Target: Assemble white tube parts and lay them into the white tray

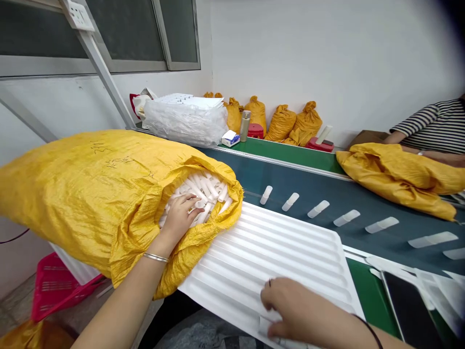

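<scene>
A big yellow woven sack (119, 174) lies on its side, its mouth open and full of white plastic tubes (209, 186). My left hand (182, 213) reaches into that mouth, thumb and fingers closed around one of the tubes. Below and to the right, my right hand (281, 308) is over the near part of a white ridged tray (283, 242), its fingers curled, with a whitish tube (264, 325) at the fingertips. The sack's mouth rests at the tray's left end.
Several translucent tubes (318, 209) lie spaced along a dark conveyor belt (247, 179). A phone (410, 310) lies at the right. Across the belt, a person in a striped shirt (436, 123) is beside another yellow sack (395, 169). A pink basket (54, 286) stands lower left.
</scene>
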{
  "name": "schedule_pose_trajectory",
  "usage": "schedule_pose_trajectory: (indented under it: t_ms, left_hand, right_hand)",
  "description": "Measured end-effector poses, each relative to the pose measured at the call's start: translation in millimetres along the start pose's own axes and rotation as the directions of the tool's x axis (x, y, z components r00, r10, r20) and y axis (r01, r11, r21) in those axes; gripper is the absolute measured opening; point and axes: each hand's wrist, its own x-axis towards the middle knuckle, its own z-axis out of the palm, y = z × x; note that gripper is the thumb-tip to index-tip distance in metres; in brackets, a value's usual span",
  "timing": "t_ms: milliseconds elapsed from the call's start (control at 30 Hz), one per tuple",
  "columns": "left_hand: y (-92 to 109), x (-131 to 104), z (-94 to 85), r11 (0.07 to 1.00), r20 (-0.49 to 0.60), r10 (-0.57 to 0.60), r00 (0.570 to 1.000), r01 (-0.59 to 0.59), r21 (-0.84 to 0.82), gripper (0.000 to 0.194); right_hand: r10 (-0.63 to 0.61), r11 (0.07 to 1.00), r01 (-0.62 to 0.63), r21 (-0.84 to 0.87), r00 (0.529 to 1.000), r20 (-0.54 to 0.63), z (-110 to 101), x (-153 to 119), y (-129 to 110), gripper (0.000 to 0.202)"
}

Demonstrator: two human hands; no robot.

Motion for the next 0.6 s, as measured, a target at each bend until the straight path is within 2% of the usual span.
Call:
schedule_pose_trajectory:
  t_ms: [67,133,167,200,233,300,367,433,500,533,600]
  left_hand:
    - [18.1,-4.5,-7.7,0.996,-0.028,0.034,0.999,-0.036,-0.08,0.028]
    - [37.3,-10.4,-12.8,0.966,-0.074,0.019,0.997,-0.037,-0.255,0.029]
    - [46.5,-13.5,-14.0,0.92,-0.097,-0.022,0.995,-0.018,-0.391,0.03]
    - [55.3,-16.5,-14.5,0.835,-0.109,-0.086,0.99,0.012,-0.55,0.032]
    - [63.4,-19.4,-14.3,0.708,-0.097,-0.165,0.982,0.049,-0.704,0.036]
    - [77.3,-24.7,-13.2,0.378,0.003,-0.316,0.949,0.129,-0.917,0.049]
    - [88.4,-30.0,-12.7,0.054,0.164,-0.394,0.904,0.2,-0.978,0.058]
    - [97.8,-35.9,-13.4,-0.176,0.32,-0.394,0.862,0.272,-0.946,0.054]
    - [106.6,-42.6,-14.1,-0.315,0.422,-0.361,0.832,0.317,-0.895,0.046]
    - [110.8,-46.1,-14.0,-0.351,0.45,-0.345,0.824,0.332,-0.876,0.043]
    - [118.4,-52.7,-12.5,-0.37,0.475,-0.318,0.821,0.354,-0.859,0.04]
  right_hand:
    - [-0.043,0.999,0.044,-0.012,0.998,0.053,23.5,-12.5,-4.1,0.031]
    - [-0.059,0.997,0.06,-0.052,0.998,0.02,40.6,-13.3,-4.6,0.03]
    - [-0.073,0.993,0.072,-0.094,0.997,-0.008,48.7,-11.1,-4.7,0.031]
    - [-0.088,0.985,0.081,-0.154,0.995,-0.038,57.3,-8.2,-5.1,0.032]
    - [-0.103,0.972,0.086,-0.22,0.992,-0.069,66.3,-5.4,-6.0,0.032]
    - [-0.137,0.943,0.09,-0.321,0.982,-0.127,82.6,-2.3,-8.8,0.026]
    - [-0.155,0.95,0.092,-0.298,0.969,-0.193,88.9,-3.8,-11.9,0.022]
    - [-0.123,0.99,0.098,-0.102,0.949,-0.29,78.2,-7.8,-14.3,0.023]
    - [-0.067,0.965,0.159,0.206,0.916,-0.396,52.6,-9.4,-15.1,0.022]
    - [-0.033,0.904,0.217,0.367,0.894,-0.447,37.2,-8.1,-14.9,0.02]
    - [0.035,0.719,0.35,0.601,0.845,-0.534,7.9,-1.4,-13.1,0.018]
